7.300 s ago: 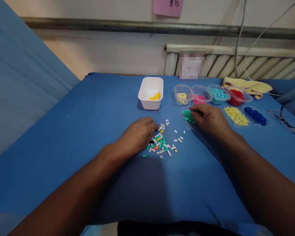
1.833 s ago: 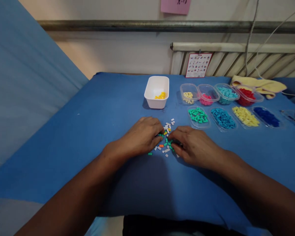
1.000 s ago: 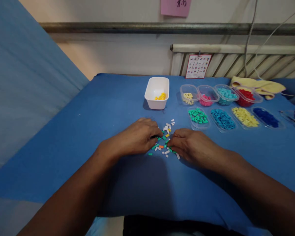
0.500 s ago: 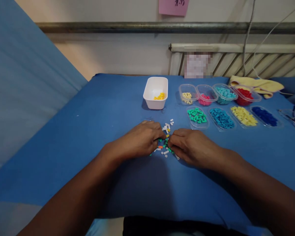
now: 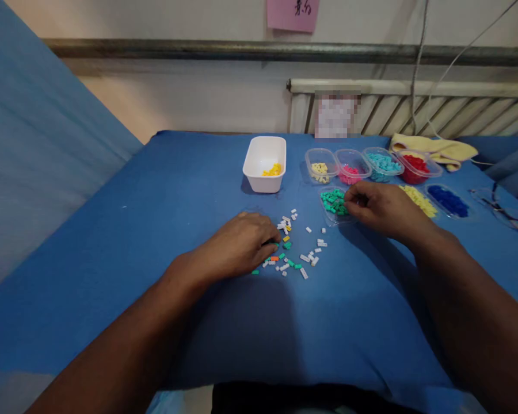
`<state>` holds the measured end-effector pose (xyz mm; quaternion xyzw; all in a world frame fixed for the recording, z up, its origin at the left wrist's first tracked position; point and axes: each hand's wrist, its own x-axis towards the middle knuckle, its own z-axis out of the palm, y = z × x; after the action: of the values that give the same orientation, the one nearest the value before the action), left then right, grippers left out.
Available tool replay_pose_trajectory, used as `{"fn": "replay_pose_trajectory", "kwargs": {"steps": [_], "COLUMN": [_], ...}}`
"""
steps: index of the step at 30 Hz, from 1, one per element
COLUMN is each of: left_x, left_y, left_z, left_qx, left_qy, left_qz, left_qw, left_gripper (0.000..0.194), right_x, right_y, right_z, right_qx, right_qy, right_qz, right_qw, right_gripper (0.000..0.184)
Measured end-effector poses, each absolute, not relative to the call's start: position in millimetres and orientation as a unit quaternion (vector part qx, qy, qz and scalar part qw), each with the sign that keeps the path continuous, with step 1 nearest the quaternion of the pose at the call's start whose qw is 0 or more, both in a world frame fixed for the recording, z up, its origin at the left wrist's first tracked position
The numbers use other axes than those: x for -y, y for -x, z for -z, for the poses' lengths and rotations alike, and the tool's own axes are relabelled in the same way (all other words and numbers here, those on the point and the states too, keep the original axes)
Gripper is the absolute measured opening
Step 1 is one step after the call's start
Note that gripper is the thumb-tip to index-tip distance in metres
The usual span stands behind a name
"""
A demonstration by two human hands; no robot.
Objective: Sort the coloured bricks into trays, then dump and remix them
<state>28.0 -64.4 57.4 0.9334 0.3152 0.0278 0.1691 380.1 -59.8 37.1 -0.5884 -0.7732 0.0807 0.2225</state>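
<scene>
Nearer the person than the white tub [image 5: 265,184], and slightly to its right, loose bricks [image 5: 304,258] lie scattered over the blue-covered desk [image 5: 125,253] — white, green, a few yellow, and one orange brick [image 5: 274,259]. The left hand [image 5: 246,241] is curled low at the scatter's left edge, nearer than the tub, its fingers drawn in narrow; whether a brick sits between them I cannot tell. The right hand [image 5: 382,208] is to the right of the tub, at the right edge of the clear tray [image 5: 328,221] of green bricks [image 5: 333,201], thumb and forefinger close together; anything pinched there is hidden. The bricks look like hard plastic, so they should prove very light, stiff and tough, though faces this small may slip or flick away from a careless pinch. The best hold is probably thumb and forefinger across the long sides, one brick at a time. The tray, to the right of the tub and a little nearer, seems thin and flexible — best steadied by its rim.
</scene>
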Motion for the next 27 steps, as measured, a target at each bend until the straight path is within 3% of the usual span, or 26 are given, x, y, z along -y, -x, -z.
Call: {"fn": "replay_pose_trajectory", "kwargs": {"steps": [11, 21, 27], "left_x": [66.6, 65.7, 67.9], "left_y": [-31.7, -31.1, -34.0], "left_z": [-59.6, -53.0, -48.2], "left_qx": [-0.343, -0.349, -0.35], "left_qy": [-0.922, -0.918, -0.921], "left_qz": [-0.025, -0.034, -0.054], "left_qw": [0.181, 0.185, 0.165], "left_gripper": [0.016, 0.016, 0.018], "right_x": [64.4, 68.3, 92.7], "right_y": [-370.0, -356.3, -305.3], "right_z": [-31.2, -32.6, -28.4], "right_qx": [0.807, 0.805, 0.884], "right_qy": [0.572, 0.522, 0.386], "right_qz": [-0.083, -0.054, -0.13], "right_qw": [0.126, 0.276, 0.23], "right_gripper": [0.014, 0.017, 0.017]}}
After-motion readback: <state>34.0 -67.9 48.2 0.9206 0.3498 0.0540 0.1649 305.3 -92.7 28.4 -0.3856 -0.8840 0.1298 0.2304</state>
